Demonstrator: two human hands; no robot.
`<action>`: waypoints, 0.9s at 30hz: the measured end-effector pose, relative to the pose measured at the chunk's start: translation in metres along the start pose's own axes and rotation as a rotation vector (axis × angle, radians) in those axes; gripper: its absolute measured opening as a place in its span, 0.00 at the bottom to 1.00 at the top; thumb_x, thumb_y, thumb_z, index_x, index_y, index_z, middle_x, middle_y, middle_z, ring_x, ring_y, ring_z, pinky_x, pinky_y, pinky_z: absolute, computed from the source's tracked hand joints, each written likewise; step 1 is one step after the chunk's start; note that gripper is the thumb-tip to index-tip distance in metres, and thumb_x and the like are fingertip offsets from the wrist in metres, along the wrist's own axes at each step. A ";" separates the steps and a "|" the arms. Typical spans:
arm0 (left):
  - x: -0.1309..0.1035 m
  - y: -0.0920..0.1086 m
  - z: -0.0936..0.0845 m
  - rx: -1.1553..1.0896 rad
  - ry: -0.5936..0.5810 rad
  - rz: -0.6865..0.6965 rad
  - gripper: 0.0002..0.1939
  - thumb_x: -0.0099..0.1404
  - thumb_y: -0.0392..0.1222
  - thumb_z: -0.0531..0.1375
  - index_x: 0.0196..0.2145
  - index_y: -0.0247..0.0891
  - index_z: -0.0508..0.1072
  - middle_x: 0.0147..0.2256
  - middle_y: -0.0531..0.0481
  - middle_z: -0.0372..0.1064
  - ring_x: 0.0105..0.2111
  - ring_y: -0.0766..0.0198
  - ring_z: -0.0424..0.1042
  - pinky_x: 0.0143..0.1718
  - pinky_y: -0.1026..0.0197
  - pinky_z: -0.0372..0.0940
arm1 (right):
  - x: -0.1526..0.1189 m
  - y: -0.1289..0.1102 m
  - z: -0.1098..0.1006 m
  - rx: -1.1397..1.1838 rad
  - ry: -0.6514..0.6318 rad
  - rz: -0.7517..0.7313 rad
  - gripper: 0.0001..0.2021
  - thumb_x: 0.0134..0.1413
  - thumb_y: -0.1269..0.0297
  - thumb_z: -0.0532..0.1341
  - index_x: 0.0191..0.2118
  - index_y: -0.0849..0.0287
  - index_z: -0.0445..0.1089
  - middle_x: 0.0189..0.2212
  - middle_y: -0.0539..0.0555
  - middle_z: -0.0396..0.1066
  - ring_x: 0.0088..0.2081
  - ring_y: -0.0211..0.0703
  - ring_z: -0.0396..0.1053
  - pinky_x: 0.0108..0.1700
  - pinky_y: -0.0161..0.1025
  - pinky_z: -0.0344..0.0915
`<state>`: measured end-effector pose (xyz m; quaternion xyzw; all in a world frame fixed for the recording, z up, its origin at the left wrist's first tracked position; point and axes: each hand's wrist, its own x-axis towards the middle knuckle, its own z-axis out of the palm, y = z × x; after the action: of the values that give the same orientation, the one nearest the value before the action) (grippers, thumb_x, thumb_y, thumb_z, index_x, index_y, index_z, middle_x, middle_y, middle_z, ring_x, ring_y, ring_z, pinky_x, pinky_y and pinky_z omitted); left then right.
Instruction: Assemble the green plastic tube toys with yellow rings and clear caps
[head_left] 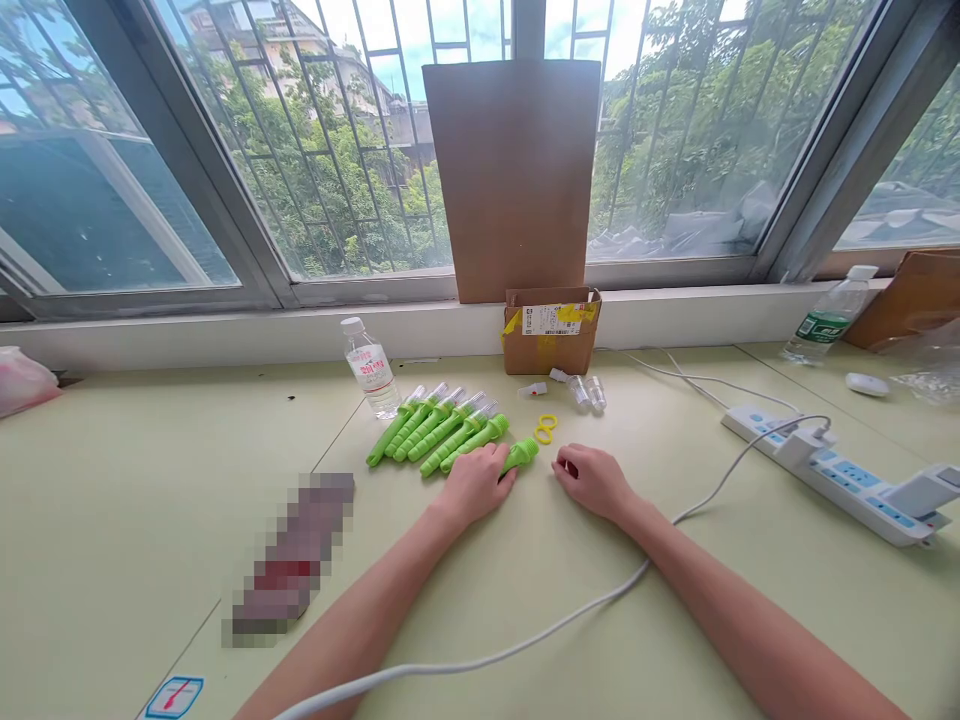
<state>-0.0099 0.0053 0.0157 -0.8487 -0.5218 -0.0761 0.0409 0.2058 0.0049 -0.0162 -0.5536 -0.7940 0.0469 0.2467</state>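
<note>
My left hand [480, 483] is closed around a green plastic handle [523, 453], whose ribbed, screw-like end sticks out past my fingers to the right. Just right of it, my right hand [592, 478] rests on the table, loosely curled, with nothing visible in its fingers. Several similar green handles [439, 430] lie side by side beyond my left hand. Most carry clear tubes at their far ends; the nearest one [476, 442] shows a bare ribbed end. Two yellow rings [546, 429] lie in front of my hands, and clear plastic tubes [587, 394] lie behind them, beside a small white piece [533, 389].
A water bottle [371, 370] stands behind the handles, near a small cardboard box [551, 340]. A white cable [525, 650] crosses under my right forearm to a power strip [832, 470]. Another bottle [829, 315] stands far right. A pixelated object [292, 555] lies left.
</note>
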 end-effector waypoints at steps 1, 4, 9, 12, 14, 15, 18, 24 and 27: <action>0.000 0.000 0.000 0.000 0.001 0.003 0.10 0.66 0.47 0.49 0.35 0.39 0.65 0.34 0.47 0.69 0.33 0.58 0.70 0.30 0.60 0.59 | 0.000 0.000 0.000 0.003 -0.001 -0.001 0.10 0.56 0.65 0.52 0.25 0.56 0.64 0.24 0.48 0.67 0.24 0.35 0.59 0.27 0.33 0.48; 0.000 -0.001 0.001 -0.004 0.005 0.011 0.10 0.65 0.46 0.49 0.36 0.39 0.65 0.34 0.47 0.69 0.33 0.58 0.70 0.30 0.60 0.59 | 0.000 0.000 0.001 0.011 -0.009 0.001 0.09 0.55 0.66 0.53 0.25 0.56 0.64 0.24 0.47 0.67 0.24 0.35 0.59 0.27 0.33 0.49; 0.000 -0.002 0.002 0.001 0.013 0.015 0.10 0.65 0.46 0.49 0.36 0.39 0.65 0.34 0.47 0.69 0.33 0.58 0.70 0.29 0.60 0.58 | 0.000 -0.001 -0.001 0.014 -0.021 0.010 0.09 0.55 0.66 0.53 0.26 0.56 0.65 0.24 0.47 0.67 0.24 0.35 0.60 0.27 0.33 0.50; 0.000 -0.001 0.001 0.000 0.009 0.006 0.10 0.65 0.47 0.49 0.35 0.39 0.65 0.34 0.47 0.69 0.32 0.58 0.70 0.28 0.60 0.58 | -0.001 -0.001 -0.002 0.012 -0.028 0.014 0.09 0.56 0.65 0.53 0.27 0.56 0.66 0.25 0.48 0.68 0.25 0.35 0.61 0.27 0.33 0.50; -0.001 0.000 0.000 -0.005 0.006 0.000 0.10 0.65 0.47 0.50 0.35 0.39 0.65 0.34 0.47 0.70 0.32 0.58 0.70 0.28 0.60 0.59 | -0.001 -0.001 -0.002 0.005 -0.037 0.025 0.09 0.56 0.65 0.53 0.29 0.56 0.67 0.25 0.48 0.69 0.25 0.36 0.63 0.28 0.33 0.51; -0.001 0.000 0.000 -0.008 0.003 -0.002 0.10 0.65 0.47 0.50 0.35 0.39 0.65 0.34 0.47 0.70 0.32 0.58 0.70 0.28 0.60 0.59 | 0.000 -0.001 -0.001 -0.001 -0.043 0.031 0.08 0.57 0.64 0.53 0.31 0.55 0.68 0.26 0.48 0.70 0.26 0.36 0.64 0.28 0.33 0.52; -0.001 0.001 -0.002 -0.022 -0.010 -0.008 0.10 0.65 0.46 0.50 0.35 0.38 0.65 0.35 0.46 0.70 0.33 0.58 0.70 0.29 0.60 0.60 | 0.002 -0.004 0.001 -0.049 -0.053 0.019 0.13 0.58 0.63 0.52 0.47 0.54 0.67 0.31 0.50 0.73 0.30 0.40 0.68 0.30 0.34 0.53; -0.001 0.002 -0.003 -0.035 -0.025 -0.019 0.10 0.66 0.46 0.50 0.36 0.38 0.66 0.35 0.45 0.70 0.35 0.57 0.70 0.32 0.60 0.61 | 0.008 -0.008 0.003 -0.157 -0.101 0.019 0.16 0.60 0.62 0.51 0.52 0.54 0.63 0.34 0.52 0.75 0.33 0.43 0.71 0.29 0.36 0.52; -0.001 0.002 -0.003 -0.024 -0.021 -0.022 0.10 0.65 0.46 0.50 0.36 0.39 0.66 0.35 0.46 0.70 0.34 0.58 0.70 0.31 0.60 0.61 | 0.007 -0.007 0.004 -0.123 -0.090 0.048 0.10 0.60 0.62 0.51 0.43 0.56 0.66 0.32 0.51 0.74 0.32 0.42 0.71 0.30 0.35 0.51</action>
<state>-0.0087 0.0028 0.0185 -0.8440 -0.5308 -0.0737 0.0241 0.1965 0.0097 -0.0150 -0.5839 -0.7922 0.0287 0.1752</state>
